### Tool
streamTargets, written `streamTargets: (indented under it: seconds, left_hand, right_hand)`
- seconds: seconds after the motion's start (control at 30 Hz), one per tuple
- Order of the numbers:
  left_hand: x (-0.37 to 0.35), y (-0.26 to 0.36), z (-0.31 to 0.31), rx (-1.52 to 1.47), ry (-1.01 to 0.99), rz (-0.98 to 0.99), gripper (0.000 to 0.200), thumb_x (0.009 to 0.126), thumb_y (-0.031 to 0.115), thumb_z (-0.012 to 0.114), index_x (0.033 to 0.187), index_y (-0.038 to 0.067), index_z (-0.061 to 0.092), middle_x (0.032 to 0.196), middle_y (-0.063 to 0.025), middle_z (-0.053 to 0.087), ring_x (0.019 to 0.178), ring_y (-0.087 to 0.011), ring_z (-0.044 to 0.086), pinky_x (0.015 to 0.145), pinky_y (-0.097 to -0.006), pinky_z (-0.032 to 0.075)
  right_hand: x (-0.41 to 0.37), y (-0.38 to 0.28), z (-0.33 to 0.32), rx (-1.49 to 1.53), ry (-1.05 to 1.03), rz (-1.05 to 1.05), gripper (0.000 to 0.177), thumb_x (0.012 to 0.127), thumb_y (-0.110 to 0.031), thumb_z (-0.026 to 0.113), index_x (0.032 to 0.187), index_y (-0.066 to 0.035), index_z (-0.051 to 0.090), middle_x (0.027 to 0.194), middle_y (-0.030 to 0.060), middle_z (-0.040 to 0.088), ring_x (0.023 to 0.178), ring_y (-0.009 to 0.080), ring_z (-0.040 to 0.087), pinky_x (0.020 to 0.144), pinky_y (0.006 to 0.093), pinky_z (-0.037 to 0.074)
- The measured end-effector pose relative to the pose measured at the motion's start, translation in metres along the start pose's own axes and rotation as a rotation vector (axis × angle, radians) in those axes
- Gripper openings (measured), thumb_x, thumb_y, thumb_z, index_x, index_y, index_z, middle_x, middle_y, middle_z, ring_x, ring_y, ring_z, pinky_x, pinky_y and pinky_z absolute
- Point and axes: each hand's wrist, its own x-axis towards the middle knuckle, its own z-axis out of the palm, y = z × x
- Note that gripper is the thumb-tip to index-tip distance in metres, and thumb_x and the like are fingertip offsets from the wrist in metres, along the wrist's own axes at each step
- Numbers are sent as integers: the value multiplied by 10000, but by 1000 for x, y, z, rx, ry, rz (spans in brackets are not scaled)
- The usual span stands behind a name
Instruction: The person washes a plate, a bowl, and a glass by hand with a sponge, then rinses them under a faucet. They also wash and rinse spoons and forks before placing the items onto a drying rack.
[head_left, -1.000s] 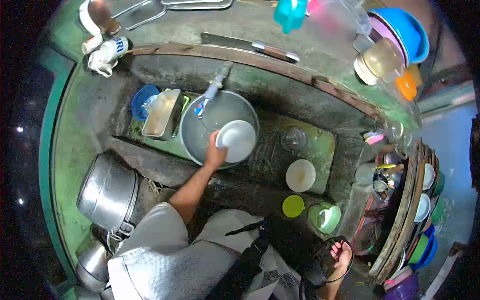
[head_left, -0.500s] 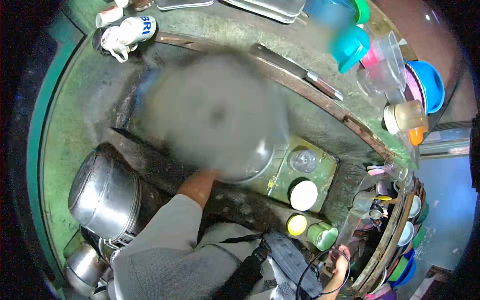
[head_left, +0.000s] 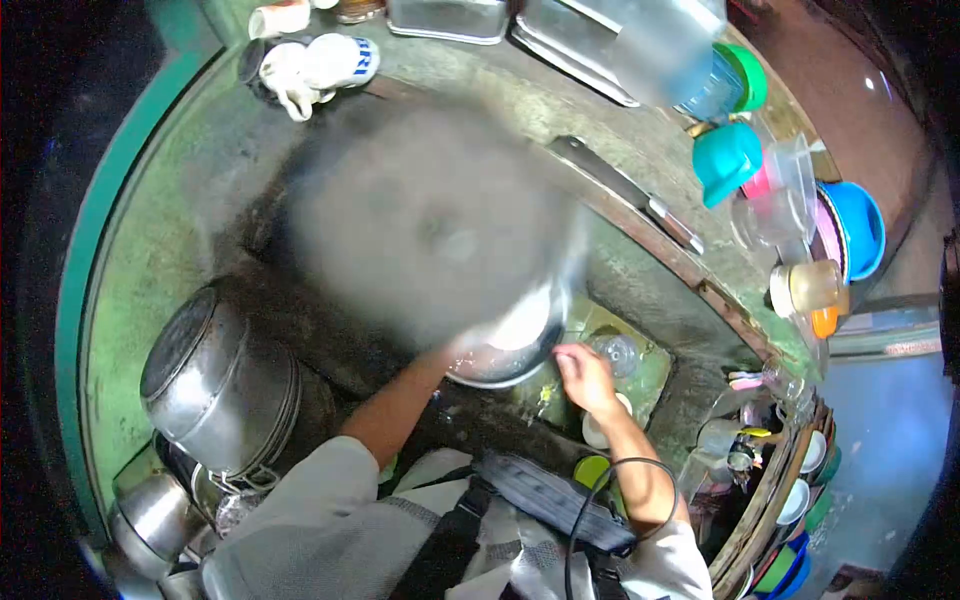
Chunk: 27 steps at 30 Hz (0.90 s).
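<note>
The sink (head_left: 640,265) spreads across the middle, below the tabletop (head_left: 580,115). A round grey blur covers much of the sink; what it is cannot be told. From under its lower right edge shows the basin (head_left: 505,378), with something bright white inside. A steel pot (head_left: 205,420) stands tilted to the left of the sink.

The left forearm (head_left: 405,405) reaches up to the basin; the hand's fingers are lost in the blur, so their state cannot be told. The right hand (head_left: 585,375) is at the basin's right rim, fingers close together; whether they grip it is unclear.

Along the tabletop's edge lies a knife (head_left: 630,190), with a teal jug (head_left: 727,160) beyond its handle. A clear bowl (head_left: 616,352) sits just past the right hand, a white bowl (head_left: 597,432) is partly behind the wrist, and a yellow-green cup (head_left: 588,470) is nearer the body.
</note>
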Motion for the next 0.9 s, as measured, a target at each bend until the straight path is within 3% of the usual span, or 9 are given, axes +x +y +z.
streamTargets:
  seconds: [0.13, 0.33, 0.47, 0.53, 0.6, 0.67, 0.73, 0.8, 0.9]
  left_hand:
    - [-21, 9, -20, -538, -107, -439, 479, 926, 362, 493, 1306, 86, 400, 1166, -93, 566, 1016, -217, 599, 782, -379, 546]
    - [-45, 39, -32, -197, 173, -133, 429, 969, 322, 418, 1311, 65, 386, 1218, -98, 521, 1068, -206, 556, 884, -368, 485]
    - [-23, 31, -59, -548, 118, -162, 450, 959, 306, 435, 1294, 9, 397, 1160, -125, 555, 1072, -233, 559, 874, -397, 487]
    - [-2, 6, -65, -857, -6, -373, 470, 951, 314, 455, 1273, -26, 420, 1115, -139, 586, 1081, -236, 558, 846, -380, 498]
    - [8, -20, -59, -473, -94, -261, 485, 938, 335, 489, 1261, -24, 444, 1131, -138, 593, 1051, -238, 570, 864, -368, 482]
    - [28, -15, -31, 135, 94, -305, 571, 918, 415, 516, 1281, -16, 425, 1165, -101, 582, 1033, -233, 560, 869, -349, 455]
    - [49, -45, -10, -32, 155, -179, 635, 899, 485, 519, 1297, 2, 409, 1171, -83, 571, 1030, -208, 542, 819, -336, 457]
    - [35, 16, 16, -445, 77, -534, 434, 935, 435, 473, 1118, 42, 502, 1004, -92, 590, 975, -217, 562, 802, -398, 475]
    - [41, -9, 13, -659, 24, -244, 131, 894, 156, 511, 972, 66, 564, 817, -82, 598, 740, -214, 611, 687, -386, 515]
  right_hand:
    - [74, -19, 81, -55, -216, -450, 143, 807, -89, 537, 910, -3, 585, 833, 199, 611, 788, 390, 593, 716, 460, 487]
    - [115, -25, 125, -597, -113, -283, 197, 797, -226, 520, 906, -63, 505, 871, 196, 586, 892, 351, 541, 757, 454, 408]
    - [108, -18, 119, -211, 254, -201, 335, 816, -164, 521, 1129, -46, 521, 986, 181, 585, 799, 300, 557, 654, 429, 443]
    - [112, -29, 94, 636, -108, 699, 328, 822, -110, 516, 1142, -41, 513, 1007, 138, 592, 761, 236, 593, 516, 384, 472]
    - [103, -11, 94, 1238, -141, 753, 405, 791, -78, 553, 1182, -16, 471, 821, 83, 570, 647, 173, 605, 396, 276, 436]
    - [97, -40, 66, 848, -59, 651, 459, 780, 17, 518, 1228, -51, 451, 1035, 114, 590, 894, 245, 626, 589, 386, 530]
    - [91, -17, 75, 125, 203, -180, 540, 747, 54, 538, 1264, -53, 426, 1056, 160, 565, 935, 298, 606, 705, 388, 519]
    - [80, -18, 73, -320, -129, 7, 700, 665, 7, 649, 1311, -52, 385, 1120, 251, 478, 1021, 400, 508, 842, 428, 456]
    - [68, -34, 82, -500, -157, -162, 784, 689, -161, 679, 1366, -43, 302, 1290, 325, 337, 1200, 463, 359, 967, 530, 348]
